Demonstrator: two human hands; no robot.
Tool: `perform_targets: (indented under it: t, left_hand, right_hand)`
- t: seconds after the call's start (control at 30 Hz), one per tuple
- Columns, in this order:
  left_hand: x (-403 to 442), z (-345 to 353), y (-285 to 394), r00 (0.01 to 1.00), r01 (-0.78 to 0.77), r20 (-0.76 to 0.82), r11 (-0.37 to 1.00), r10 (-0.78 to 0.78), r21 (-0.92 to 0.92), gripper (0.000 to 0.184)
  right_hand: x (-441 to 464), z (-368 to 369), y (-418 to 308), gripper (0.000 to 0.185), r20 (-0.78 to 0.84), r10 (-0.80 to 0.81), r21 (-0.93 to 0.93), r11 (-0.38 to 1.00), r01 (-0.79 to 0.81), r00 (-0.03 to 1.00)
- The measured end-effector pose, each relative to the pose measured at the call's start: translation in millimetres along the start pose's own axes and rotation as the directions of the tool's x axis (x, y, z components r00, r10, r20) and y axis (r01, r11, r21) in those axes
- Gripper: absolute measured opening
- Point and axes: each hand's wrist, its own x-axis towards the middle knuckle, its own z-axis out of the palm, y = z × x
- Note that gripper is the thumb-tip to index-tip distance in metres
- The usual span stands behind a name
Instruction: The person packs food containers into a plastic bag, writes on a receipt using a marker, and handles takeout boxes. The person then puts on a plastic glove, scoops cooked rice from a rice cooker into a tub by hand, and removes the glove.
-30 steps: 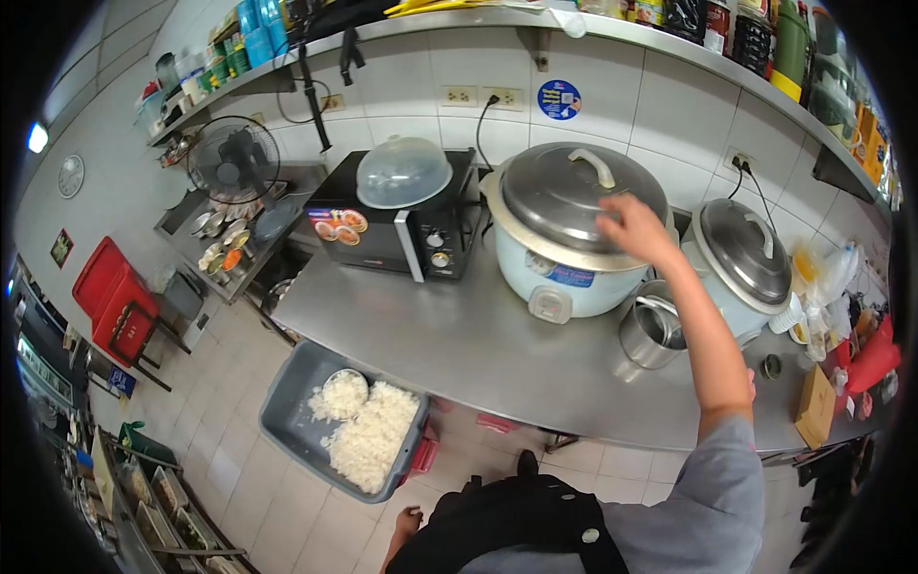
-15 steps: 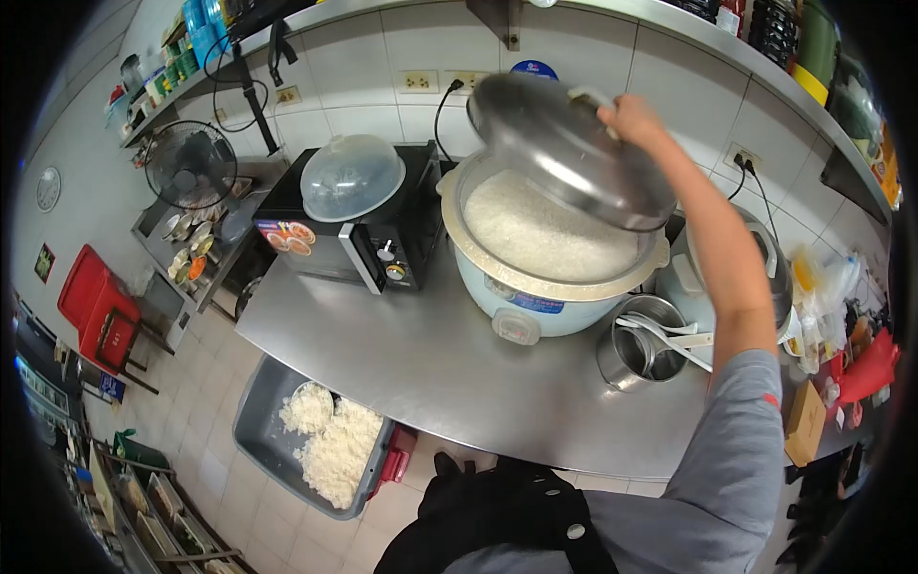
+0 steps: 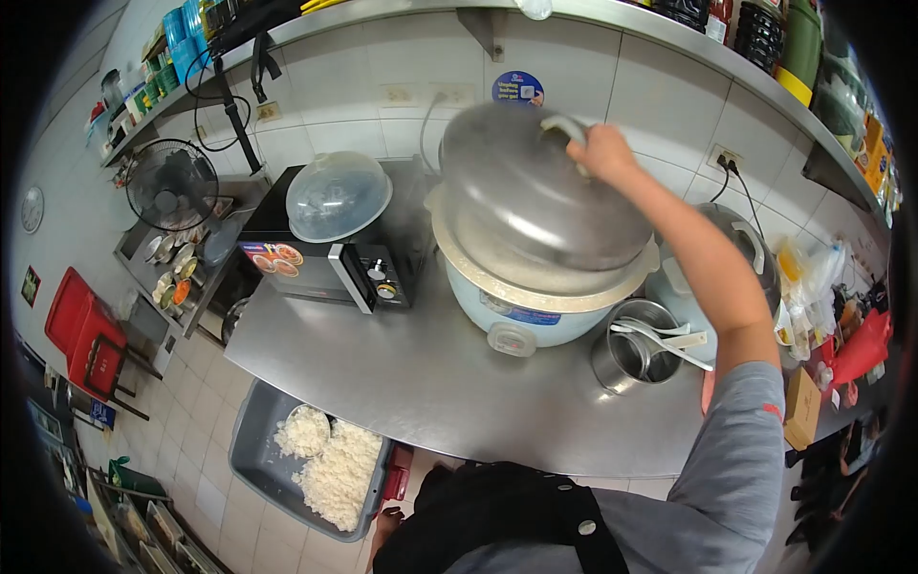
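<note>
One domed lid (image 3: 535, 206) hangs tilted over the rice cooker (image 3: 574, 332), near the back edge of the desk (image 3: 430, 387). Our right hand (image 3: 604, 155) has its grip closed around the handle (image 3: 564, 128); we cannot tell the grip of our left hand (image 3: 388, 522), low beyond the front edge. We judge the step in hand to be moving the lid; the next move calls for firm hold and clearance from the steel pot (image 3: 610, 368) beside the cooker.
</note>
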Motion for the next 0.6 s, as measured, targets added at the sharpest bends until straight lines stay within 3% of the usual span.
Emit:
perform_targets:
  t: [0.13, 0.43, 0.57, 0.6]
  left_hand:
    - [-9.5, 2.5, -1.7, 0.999, 0.032, -0.024, 0.999, -0.032, 0.005, 0.03]
    - [-50.5, 8.4, -46.7, 0.981, 0.187, -0.053, 0.982, -0.185, 0.038, 0.031]
    - [-43.8, 18.7, -69.4, 0.985, 0.146, -0.094, 0.989, -0.144, 0.014, 0.031]
    - [-36.4, 23.0, -75.8, 0.987, 0.122, -0.112, 0.992, -0.119, 0.021, 0.031]
  right_hand:
    - [-13.3, 44.6, -18.6, 0.037, 0.129, 0.01, -0.031, 0.999, -0.006, 0.992]
    - [-11.0, 64.1, -2.8, 0.036, 0.182, 0.035, -0.119, 0.993, -0.014, 0.983]
    - [-7.0, 66.3, 5.4, 0.042, 0.21, -0.02, -0.175, 0.983, 0.058, 0.977]
    - [-0.8, 77.5, 17.8, 0.041, 0.148, -0.113, -0.192, 0.971, 0.141, 0.982]
